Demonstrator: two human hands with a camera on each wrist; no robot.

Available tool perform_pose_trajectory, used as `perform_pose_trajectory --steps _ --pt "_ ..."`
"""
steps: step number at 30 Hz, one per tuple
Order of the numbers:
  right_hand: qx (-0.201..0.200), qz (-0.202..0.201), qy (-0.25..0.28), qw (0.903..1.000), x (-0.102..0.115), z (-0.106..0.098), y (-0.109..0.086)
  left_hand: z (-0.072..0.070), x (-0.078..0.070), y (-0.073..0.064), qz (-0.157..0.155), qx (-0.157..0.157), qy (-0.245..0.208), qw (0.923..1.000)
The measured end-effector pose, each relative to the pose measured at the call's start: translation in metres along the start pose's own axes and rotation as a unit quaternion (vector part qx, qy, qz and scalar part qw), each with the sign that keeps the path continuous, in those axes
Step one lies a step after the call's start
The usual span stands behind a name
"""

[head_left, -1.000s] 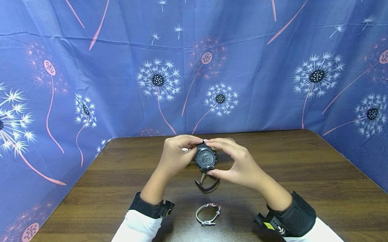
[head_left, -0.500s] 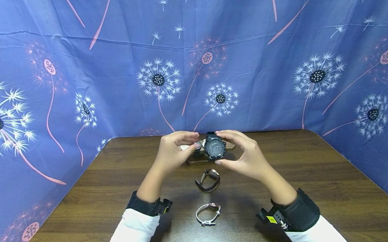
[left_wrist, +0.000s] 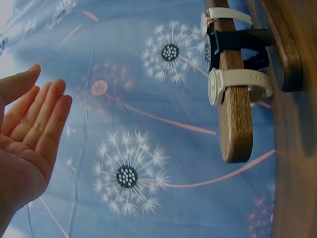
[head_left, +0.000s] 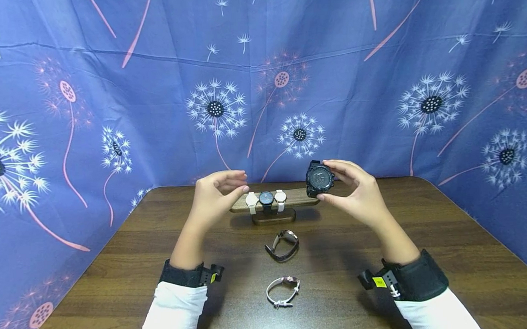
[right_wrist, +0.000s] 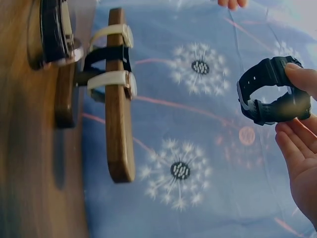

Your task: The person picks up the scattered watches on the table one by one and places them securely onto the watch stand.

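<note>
My right hand [head_left: 351, 190] pinches a black digital watch [head_left: 319, 178] by its case, raised at the right end of the wooden watch stand [head_left: 301, 197]. In the right wrist view the strap of this black watch [right_wrist: 267, 79] forms a closed loop. My left hand [head_left: 214, 195] holds nothing; its fingers are extended beside the stand's left end, as the left hand [left_wrist: 29, 134] in the left wrist view also shows. Three watches hang on the bar: a cream watch [head_left: 251, 200], a dark-faced black watch [head_left: 266, 198] and a white-strapped watch [head_left: 280, 197].
Before the stand's base [head_left: 274, 217], a dark-strapped watch [head_left: 288, 253] lies on the wooden table [head_left: 162, 265]. Nearer to me lies a thin white-strapped watch [head_left: 272, 292]. A blue dandelion-print cloth [head_left: 353, 108] hangs behind the table.
The right hand has carried the black digital watch up and to the right, off the stand. The left hand has let go of it and drawn back left, exposing the three watches on the bar.
</note>
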State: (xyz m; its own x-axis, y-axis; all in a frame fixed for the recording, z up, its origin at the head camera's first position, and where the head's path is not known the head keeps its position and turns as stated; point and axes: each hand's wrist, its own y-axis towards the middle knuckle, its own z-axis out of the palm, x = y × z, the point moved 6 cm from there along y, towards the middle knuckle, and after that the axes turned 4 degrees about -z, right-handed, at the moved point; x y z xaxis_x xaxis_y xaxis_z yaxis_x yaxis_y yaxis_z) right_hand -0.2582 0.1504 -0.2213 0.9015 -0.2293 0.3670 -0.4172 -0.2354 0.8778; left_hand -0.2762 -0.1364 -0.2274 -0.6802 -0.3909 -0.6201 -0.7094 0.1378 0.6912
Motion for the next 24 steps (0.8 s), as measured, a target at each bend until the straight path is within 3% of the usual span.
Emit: perform_pose_trajectory --steps 7,9,18,24 --pt "-0.021 0.044 0.002 0.9988 -0.041 -0.012 -0.009 -0.020 0.017 0.003 -0.059 -0.041 0.008 0.9974" --pt "-0.025 0.056 -0.001 0.9981 -0.049 -0.014 -0.011 -0.025 0.023 0.003 -0.079 -0.043 0.022 0.9957" --pt "-0.012 0.122 -0.031 0.9919 -0.049 -0.017 -0.013 -0.032 0.052 0.002 -0.166 -0.030 0.072 0.9831" --pt "-0.007 0.170 -0.044 0.9844 -0.085 -0.021 -0.027 -0.031 0.075 0.000 -0.195 -0.027 0.091 0.9762"
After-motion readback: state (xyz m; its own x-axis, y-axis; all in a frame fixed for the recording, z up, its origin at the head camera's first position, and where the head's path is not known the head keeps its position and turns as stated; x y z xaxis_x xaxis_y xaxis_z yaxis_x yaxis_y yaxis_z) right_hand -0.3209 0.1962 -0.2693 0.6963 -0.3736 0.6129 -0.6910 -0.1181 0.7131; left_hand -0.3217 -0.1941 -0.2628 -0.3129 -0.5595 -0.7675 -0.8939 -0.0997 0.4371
